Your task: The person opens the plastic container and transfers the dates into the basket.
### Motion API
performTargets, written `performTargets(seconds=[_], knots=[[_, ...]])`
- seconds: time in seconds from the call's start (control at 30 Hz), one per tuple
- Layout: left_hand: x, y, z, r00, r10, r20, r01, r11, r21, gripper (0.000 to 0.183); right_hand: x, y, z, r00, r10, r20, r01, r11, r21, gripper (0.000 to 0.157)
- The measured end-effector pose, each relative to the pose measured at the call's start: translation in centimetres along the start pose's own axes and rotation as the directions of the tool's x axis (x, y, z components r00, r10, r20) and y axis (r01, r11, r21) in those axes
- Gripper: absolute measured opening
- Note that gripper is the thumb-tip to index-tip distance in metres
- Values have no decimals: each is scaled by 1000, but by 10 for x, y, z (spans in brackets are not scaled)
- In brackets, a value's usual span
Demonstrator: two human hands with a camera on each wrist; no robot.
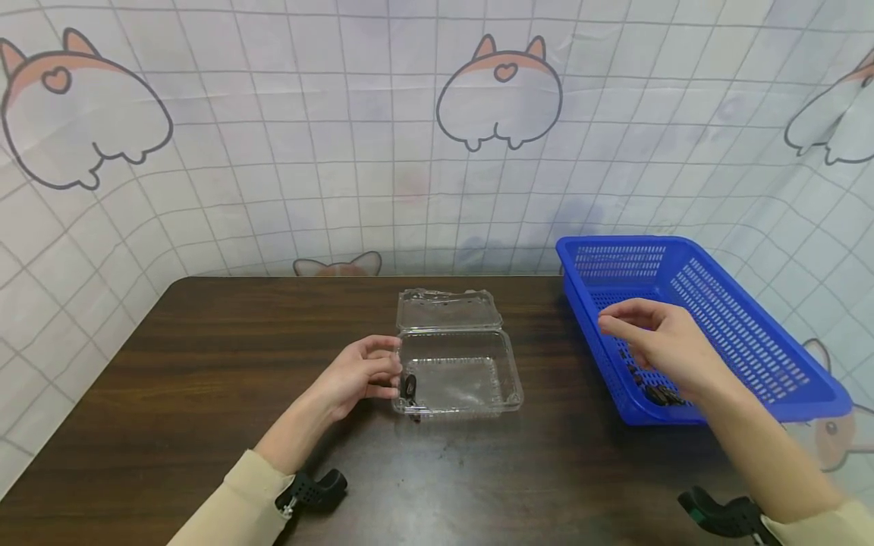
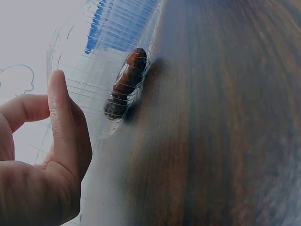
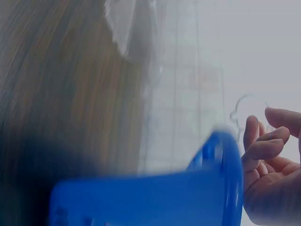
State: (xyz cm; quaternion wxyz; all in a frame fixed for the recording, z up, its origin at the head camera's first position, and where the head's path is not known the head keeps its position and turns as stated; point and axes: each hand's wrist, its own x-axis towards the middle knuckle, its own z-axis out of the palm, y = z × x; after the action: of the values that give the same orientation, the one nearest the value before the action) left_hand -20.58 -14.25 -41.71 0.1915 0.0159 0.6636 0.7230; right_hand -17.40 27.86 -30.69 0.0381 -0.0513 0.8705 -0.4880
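Observation:
A clear plastic clamshell box [image 1: 464,383] lies on the table with its lid [image 1: 448,311] folded back. My left hand [image 1: 362,371] is at the box's left side, fingertips right at the wall, fingers apart and slightly bent. Inside that end sits a dark brown, shiny oblong piece [image 2: 127,84], seen through the ribbed plastic in the left wrist view. My right hand [image 1: 665,341] hovers above the left side of a blue basket [image 1: 751,334]. Its fingers are loosely bent and nothing shows between them. More dark brown pieces [image 1: 661,394] lie in the basket's near corner, partly hidden by the right arm.
The dark wood table [image 1: 273,326] extends to the left of the box and in front of it. Behind it hangs a white gridded cloth [image 1: 341,167] with cartoon dog prints. The basket's tall rim [image 1: 594,356] stands on the right.

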Motion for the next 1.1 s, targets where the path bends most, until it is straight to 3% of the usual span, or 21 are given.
performTargets(seconds=[0.2,0.4,0.83,1.1], knots=[[1,-1,0,1000,0,-2,0,1000,-3,54,12,-19,32,995,-22,94,15,997,80,40],[2,-2,1,1000,4,3,-4,1000,-8,54,25,-26,65,980,-38,195,12,991,134,35],[3,0,3,1000,-4,15,4,1000,-3,54,49,-22,124,926,-30,377,-28,989,147,29],[4,1,3,1000,-5,9,5,1000,0,54,61,-26,154,887,-19,462,-44,991,125,35]])
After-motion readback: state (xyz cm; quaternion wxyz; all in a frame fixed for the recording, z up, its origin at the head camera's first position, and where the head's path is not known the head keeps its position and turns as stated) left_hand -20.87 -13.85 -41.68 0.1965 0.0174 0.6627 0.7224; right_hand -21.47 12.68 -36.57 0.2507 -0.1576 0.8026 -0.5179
